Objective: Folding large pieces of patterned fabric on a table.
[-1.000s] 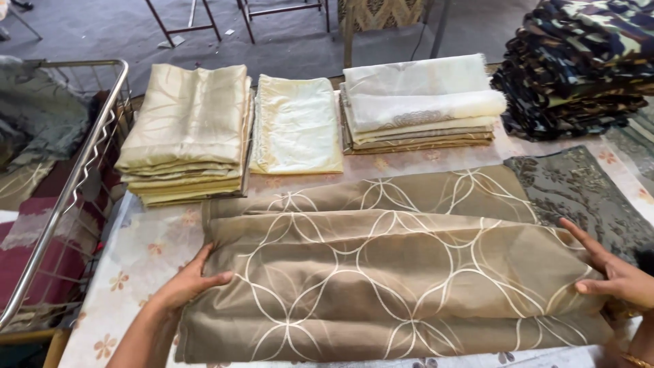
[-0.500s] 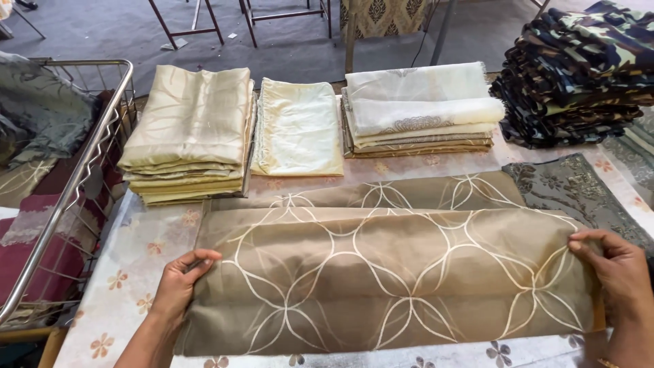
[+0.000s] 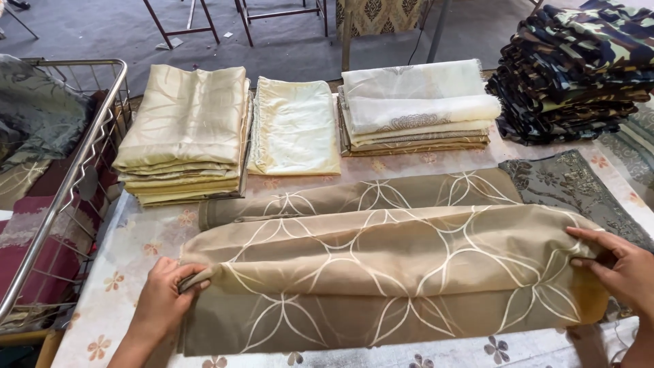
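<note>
A wire cart (image 3: 82, 170) at far left holds dark red and grey cloth. The left hand (image 3: 162, 300) pinches the tan patterned cloth (image 3: 395, 272), lying lengthwise left to right on the counter (image 3: 136, 252); the right hand (image 3: 623, 269) fingers grip its other end. Folded stacks (image 3: 184, 129) and a camouflage pile (image 3: 579, 68) sit behind.

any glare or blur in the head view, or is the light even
Head view: soft, even light, no hard shadows; the brown patterned cloth shows a mild satin sheen along its fold, not glare; left hand and right hand are sharp; slight wide-angle bend at the edges.
</note>
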